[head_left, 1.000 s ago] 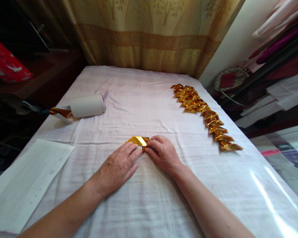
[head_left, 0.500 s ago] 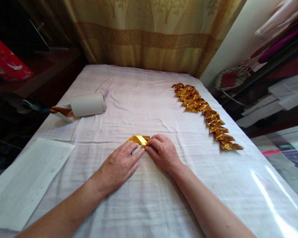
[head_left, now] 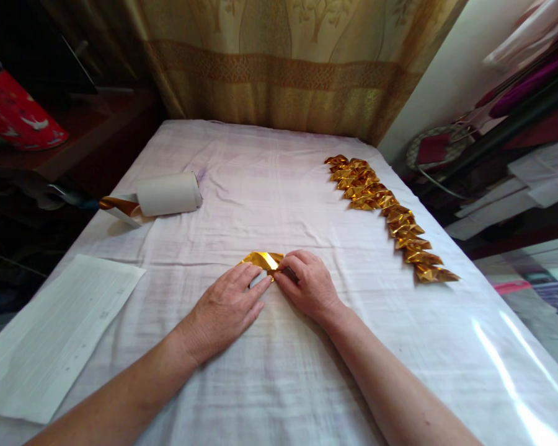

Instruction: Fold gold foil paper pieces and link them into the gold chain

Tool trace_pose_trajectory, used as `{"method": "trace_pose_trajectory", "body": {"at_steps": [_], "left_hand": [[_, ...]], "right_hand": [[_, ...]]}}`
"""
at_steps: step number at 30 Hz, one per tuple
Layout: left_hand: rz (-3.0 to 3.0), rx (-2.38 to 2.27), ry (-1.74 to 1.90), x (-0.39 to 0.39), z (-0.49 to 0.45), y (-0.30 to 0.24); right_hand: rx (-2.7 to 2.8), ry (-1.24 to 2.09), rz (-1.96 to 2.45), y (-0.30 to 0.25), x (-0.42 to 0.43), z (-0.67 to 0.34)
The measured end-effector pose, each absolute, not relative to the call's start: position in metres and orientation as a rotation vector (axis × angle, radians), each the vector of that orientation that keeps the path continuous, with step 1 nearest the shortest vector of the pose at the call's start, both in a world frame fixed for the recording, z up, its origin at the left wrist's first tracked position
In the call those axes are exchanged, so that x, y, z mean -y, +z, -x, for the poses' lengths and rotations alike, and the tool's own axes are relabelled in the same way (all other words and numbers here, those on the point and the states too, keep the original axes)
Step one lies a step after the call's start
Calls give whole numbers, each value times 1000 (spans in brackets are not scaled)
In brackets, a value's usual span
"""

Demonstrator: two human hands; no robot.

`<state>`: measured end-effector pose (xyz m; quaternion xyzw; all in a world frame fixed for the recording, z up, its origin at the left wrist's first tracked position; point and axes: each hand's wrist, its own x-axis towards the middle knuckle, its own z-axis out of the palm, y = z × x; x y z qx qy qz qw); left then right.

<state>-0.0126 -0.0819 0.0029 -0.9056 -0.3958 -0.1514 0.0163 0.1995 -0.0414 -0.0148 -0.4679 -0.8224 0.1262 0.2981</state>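
A small piece of gold foil paper (head_left: 263,258), partly folded, lies on the white sheet in front of me. My left hand (head_left: 227,301) holds its near left side, the fingers close together on top and the thumb reaching right. With bent fingers, my right hand (head_left: 307,282) pinches the foil's right end. The two hands' fingertips nearly meet at the near edge. A pale patch shows between my left thumb and fingers. Part of the foil is hidden beneath the fingers.
Folded gold foil pieces (head_left: 376,201) lie in an overlapping row at the right. A white-backed roll (head_left: 167,195) with a gold strip is at the left, beyond a pale paper sheet (head_left: 65,328). A patterned curtain (head_left: 279,68) hangs behind. A red container (head_left: 21,111) stands far left.
The fingertips of both hands have shifted slightly on the foil, and its near edge looks more covered. The whole view has moved slightly; both hands still hold the foil.
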Motion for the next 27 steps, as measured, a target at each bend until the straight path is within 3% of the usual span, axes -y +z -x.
{"method": "trace_pose_trajectory", "body": {"at_steps": [27], "left_hand": [[2880, 1220, -503, 80, 12, 7]], "right_hand": [[2142, 369, 1269, -17, 38, -197]]}}
